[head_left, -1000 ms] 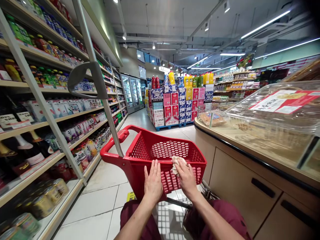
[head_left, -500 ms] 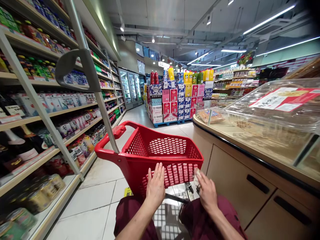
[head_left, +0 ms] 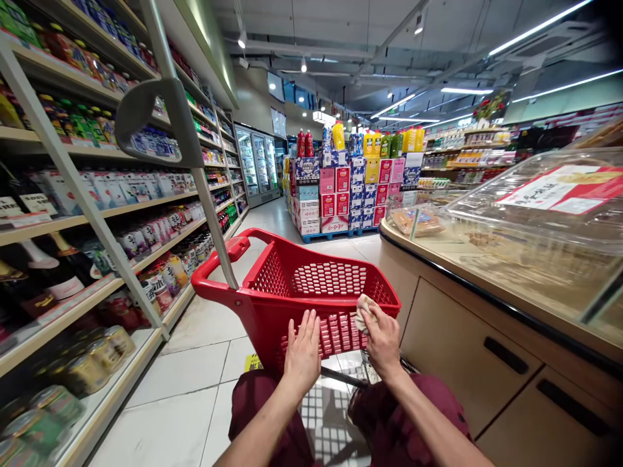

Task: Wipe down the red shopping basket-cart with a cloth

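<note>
Pale, glossy floor tiles (head_left: 180, 376) run through a shop aisle beneath a grey ceiling (head_left: 311, 26). Tall cream-edged metal shelving (head_left: 73, 175) lines ten o'clock, a glass-fronted cooler (head_left: 257, 165) stands far off just left of twelve, and a curved, wood-fronted counter (head_left: 438, 331) fills two o'clock.

Counted left to right: one red plastic shopping cart (head_left: 311, 302) with a perforated basket, close by at twelve o'clock; one left hand (head_left: 300, 353), open with its fingers straight, at the basket's near side, though whether the palm presses there cannot be told; one crumpled off-white cloth (head_left: 362, 312) at the near rim; one right hand (head_left: 382, 337), closed around that cloth, toward one o'clock; two black recessed handles on the counter front.

A silver metal pole (head_left: 211, 224) with a grey plastic loop (head_left: 185, 123) rises from the cart, cutting across the shelving. A stack of printed drink cartons (head_left: 335, 201) topped with bottles stands beyond the cart at twelve. Clear plastic food boxes (head_left: 559, 188) sit on the counter, toward two.
</note>
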Tool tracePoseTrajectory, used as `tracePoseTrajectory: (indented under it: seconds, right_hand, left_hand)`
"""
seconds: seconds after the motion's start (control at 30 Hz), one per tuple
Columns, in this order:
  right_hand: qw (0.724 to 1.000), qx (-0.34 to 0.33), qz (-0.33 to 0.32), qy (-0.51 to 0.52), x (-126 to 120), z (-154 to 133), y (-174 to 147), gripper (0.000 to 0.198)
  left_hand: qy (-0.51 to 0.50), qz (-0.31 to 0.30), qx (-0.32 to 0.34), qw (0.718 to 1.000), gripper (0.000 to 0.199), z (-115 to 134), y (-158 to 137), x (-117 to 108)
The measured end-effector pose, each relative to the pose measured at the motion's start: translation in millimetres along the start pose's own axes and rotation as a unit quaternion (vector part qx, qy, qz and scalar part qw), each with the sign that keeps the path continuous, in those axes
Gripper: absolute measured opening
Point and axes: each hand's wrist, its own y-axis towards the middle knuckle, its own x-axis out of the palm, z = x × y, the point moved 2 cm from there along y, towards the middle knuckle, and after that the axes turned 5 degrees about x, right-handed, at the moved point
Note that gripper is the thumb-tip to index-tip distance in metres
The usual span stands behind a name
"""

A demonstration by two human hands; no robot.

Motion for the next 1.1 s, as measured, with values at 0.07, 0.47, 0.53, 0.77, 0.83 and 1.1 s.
tracePoseTrajectory:
  seconds: [0.07,0.47,0.53,0.77,0.83,1.1]
  right_hand:
    - [1.000,-0.010,-0.028,-0.002,3,-12,2,0.039]
    - [0.996,-0.054,-0.068,0.006,12,-57,-1,0.043]
    - [0.994,-0.070,-0.084,0.016,13,-63,-4,0.044]
    - [0.996,-0.076,-0.028,0.047,9,-80,15,0.041]
    - [0.993,-0.085,-0.065,0.042,12,-84,7,0.041]
    - [0.992,-0.104,-0.001,0.065,9,-101,18,0.040]
  left_hand:
    - [0.003,0.003,0.004,1.000,0.062,0,0,-1]
    - [0.014,0.003,-0.026,1.000,0.063,-28,-20,-5]
    - [0.009,0.008,-0.032,0.999,0.063,-31,-24,-6]
    - [-0.004,0.013,-0.060,0.998,0.062,-37,-28,-11]
    - [-0.009,0.010,-0.058,0.998,0.062,-39,-30,-11]
    - [0.006,0.004,-0.081,0.997,0.063,-50,-37,-14]
